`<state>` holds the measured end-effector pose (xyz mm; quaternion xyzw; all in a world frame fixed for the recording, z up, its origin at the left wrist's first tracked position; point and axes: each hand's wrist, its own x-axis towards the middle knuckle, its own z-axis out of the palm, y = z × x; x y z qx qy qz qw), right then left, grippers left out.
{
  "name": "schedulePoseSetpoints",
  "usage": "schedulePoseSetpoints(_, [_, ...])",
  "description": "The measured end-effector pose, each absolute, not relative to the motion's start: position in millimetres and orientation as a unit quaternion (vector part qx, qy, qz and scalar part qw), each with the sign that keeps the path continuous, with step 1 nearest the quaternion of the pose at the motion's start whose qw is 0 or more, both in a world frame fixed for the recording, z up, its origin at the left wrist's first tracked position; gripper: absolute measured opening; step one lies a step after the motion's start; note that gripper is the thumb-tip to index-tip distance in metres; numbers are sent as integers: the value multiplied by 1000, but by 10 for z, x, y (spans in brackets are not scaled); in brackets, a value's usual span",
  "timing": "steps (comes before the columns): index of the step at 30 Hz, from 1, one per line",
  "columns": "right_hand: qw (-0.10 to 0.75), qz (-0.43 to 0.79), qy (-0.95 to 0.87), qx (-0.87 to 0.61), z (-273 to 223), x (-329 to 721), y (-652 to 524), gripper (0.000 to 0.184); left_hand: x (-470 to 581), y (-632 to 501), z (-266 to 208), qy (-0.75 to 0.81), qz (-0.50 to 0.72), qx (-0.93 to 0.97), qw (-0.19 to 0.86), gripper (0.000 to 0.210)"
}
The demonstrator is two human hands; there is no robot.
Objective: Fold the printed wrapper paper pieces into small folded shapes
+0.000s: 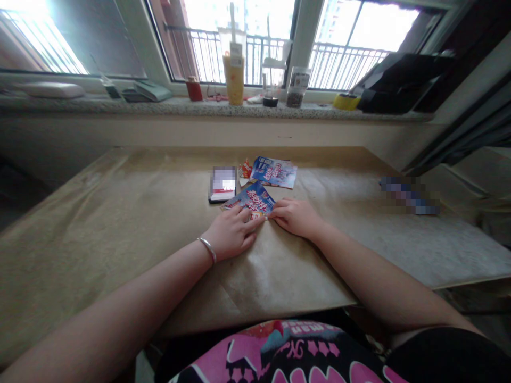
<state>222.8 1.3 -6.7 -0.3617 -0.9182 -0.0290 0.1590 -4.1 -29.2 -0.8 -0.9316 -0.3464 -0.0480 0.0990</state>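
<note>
A blue printed paper leaflet [257, 196] with red and white lettering lies at an angle on the tan-covered table [159, 223]. My left hand [231, 232], with a silver bangle at the wrist, rests on its lower left part, fingers stretched out flat and the index finger reaching to the near corner. At that right-hand corner my right hand [297, 217] has its fingers closed together on the paper's edge. A second blue leaflet [275, 173] lies just beyond, with a small orange-and-white piece of paper [245, 169] beside it.
A phone [222, 184], partly blurred, lies left of the leaflets. Far right on the table is a blurred blue item [409, 196]. Along the granite windowsill [171, 109] stand a tall cup of yellow drink [234, 74], a red container [194, 89], clear cups and a yellow tape roll [346, 101].
</note>
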Motion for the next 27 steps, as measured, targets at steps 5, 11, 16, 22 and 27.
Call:
schedulePoseSetpoints(5, [155,-37,-921,-356,-80,2246,26,20,-60,-293,-70,-368,-51,-924,88,46])
schedulePoseSetpoints(11, [160,-47,-934,-315,-97,2260,35,23,-60,-311,-64,-374,-44,-923,79,48])
schedulePoseSetpoints(16, [153,-61,-948,-274,-82,2234,33,23,-67,-314,-58,-369,-48,-924,91,48])
schedulePoseSetpoints(22, [142,-84,-949,-269,-50,2207,32,24,-61,-327,-45,-368,-39,-924,96,49])
schedulePoseSetpoints(27, [105,-107,-951,-270,6,2211,27,23,-42,-343,-42,-375,-35,-920,105,49])
